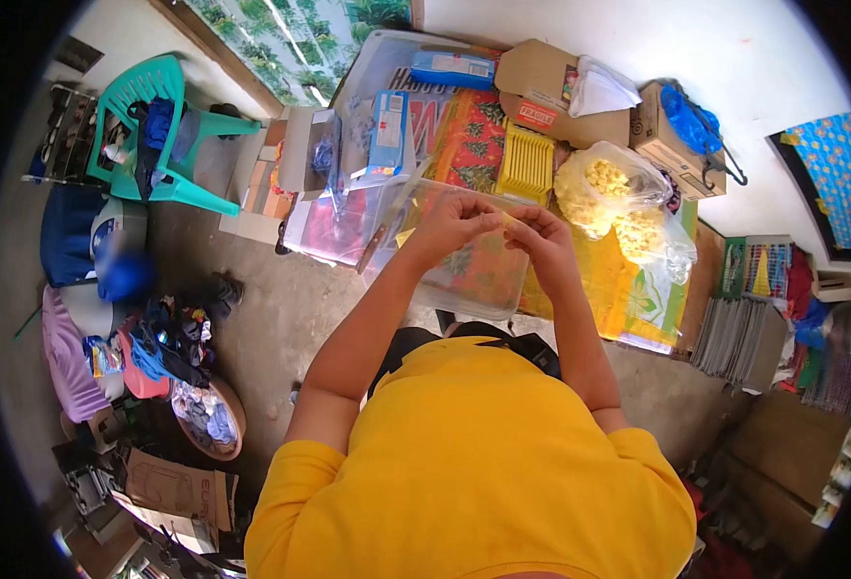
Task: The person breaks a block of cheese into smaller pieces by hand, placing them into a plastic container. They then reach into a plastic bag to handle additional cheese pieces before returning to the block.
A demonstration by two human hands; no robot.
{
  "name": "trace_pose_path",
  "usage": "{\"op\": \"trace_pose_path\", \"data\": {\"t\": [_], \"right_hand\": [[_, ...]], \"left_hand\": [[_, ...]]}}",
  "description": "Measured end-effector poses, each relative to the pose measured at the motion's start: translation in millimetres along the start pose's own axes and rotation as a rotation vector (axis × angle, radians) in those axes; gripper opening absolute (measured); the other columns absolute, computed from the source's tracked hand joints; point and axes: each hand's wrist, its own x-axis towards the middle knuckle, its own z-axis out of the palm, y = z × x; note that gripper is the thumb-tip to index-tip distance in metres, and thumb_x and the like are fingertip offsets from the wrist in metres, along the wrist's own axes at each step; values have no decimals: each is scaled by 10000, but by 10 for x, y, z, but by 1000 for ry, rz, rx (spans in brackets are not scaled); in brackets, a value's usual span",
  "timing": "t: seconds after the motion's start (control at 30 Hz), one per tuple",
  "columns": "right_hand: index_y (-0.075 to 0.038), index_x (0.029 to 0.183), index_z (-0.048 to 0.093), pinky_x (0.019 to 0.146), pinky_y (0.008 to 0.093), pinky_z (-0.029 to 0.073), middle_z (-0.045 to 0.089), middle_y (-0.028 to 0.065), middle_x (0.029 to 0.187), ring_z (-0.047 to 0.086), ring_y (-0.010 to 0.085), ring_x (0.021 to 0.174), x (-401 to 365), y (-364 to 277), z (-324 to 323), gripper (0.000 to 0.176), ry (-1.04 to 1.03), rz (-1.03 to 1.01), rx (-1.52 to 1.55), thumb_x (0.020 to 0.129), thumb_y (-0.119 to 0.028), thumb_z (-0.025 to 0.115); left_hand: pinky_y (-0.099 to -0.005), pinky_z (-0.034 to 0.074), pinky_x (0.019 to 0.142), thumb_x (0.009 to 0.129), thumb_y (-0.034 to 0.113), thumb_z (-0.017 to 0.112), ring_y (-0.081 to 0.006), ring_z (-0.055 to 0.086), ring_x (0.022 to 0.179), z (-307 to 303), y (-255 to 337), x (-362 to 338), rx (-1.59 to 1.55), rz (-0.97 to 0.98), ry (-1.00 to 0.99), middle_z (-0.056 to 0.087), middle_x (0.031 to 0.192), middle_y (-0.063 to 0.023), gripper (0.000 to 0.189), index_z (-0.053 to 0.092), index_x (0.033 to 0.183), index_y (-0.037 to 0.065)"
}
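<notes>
My left hand (456, 227) and my right hand (543, 237) meet over a clear plastic container (483, 301) at the table's near edge. Both are closed in a pinch, fingertips almost touching, on a small yellowish piece (504, 221) whose kind is too small to make out. A yellow ribbed plastic tray (525, 166) lies just beyond my right hand. To its right, clear plastic bags (652, 241) hold many small pale-yellow pieces (607, 178).
Blue-and-white boxes (387, 133) and an open cardboard box (531, 72) stand on the table's far side. A larger carton (671, 140) sits at the back right. On the left are a green plastic chair (169, 145) and a basket of clothes (235, 425).
</notes>
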Motion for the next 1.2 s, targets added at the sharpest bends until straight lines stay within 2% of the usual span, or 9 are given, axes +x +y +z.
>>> {"op": "trace_pose_path", "data": {"t": [0.3,0.4,0.6,0.7,0.9,0.97,1.1,1.2], "right_hand": [[8,1054,599,714,244,499,652,55,913,619,111,776,4,114,131,259,-51,59,11,849,-143,646],[5,1066,592,713,246,499,647,54,918,620,115,780,-18,111,119,264,-29,61,30,850,-139,640],[-16,1069,589,700,244,497,623,27,913,606,107,802,-75,110,-87,245,80,38,109,852,-122,632],[-25,1071,587,688,245,497,615,17,922,600,103,805,-142,98,-274,242,154,22,151,852,-118,631],[-29,1082,585,667,245,501,610,22,931,595,102,794,-351,54,-648,243,363,23,178,852,-99,622],[-28,1085,585,667,245,500,610,25,933,593,102,789,-427,47,-739,243,414,28,175,853,-91,616],[-25,1089,587,673,244,496,609,27,936,591,104,782,-502,41,-872,246,439,7,205,853,-87,617],[-20,1087,586,676,242,494,610,29,935,594,105,792,-453,78,-904,253,439,-6,247,848,-89,629]], "left_hand": [[-174,233,408,874,235,634,-7,327,433,-127,-99,-204,-141,-159,93,454,582,66,182,650,910,58],[-180,235,395,878,212,623,-22,326,412,-153,-169,-181,-336,-206,66,418,556,64,153,644,912,64],[-203,241,355,875,196,618,-35,337,393,-25,-179,54,-593,-226,-26,402,547,58,159,554,762,104],[-196,229,343,866,220,624,-30,321,386,224,-54,368,-474,-190,-53,379,535,66,183,545,767,88],[-226,241,344,855,225,631,-37,330,380,991,129,1279,-280,-185,-42,435,547,47,223,584,737,41],[-226,238,351,863,218,622,-36,338,393,1167,-18,1591,-227,-120,-11,428,527,55,204,614,830,17],[-221,246,366,870,219,612,-33,347,408,1301,-74,1696,-67,-59,39,461,540,52,229,649,896,-6],[-209,268,388,867,232,616,-28,364,431,1264,-76,1622,-83,-12,43,484,570,50,253,661,934,-8]]}}
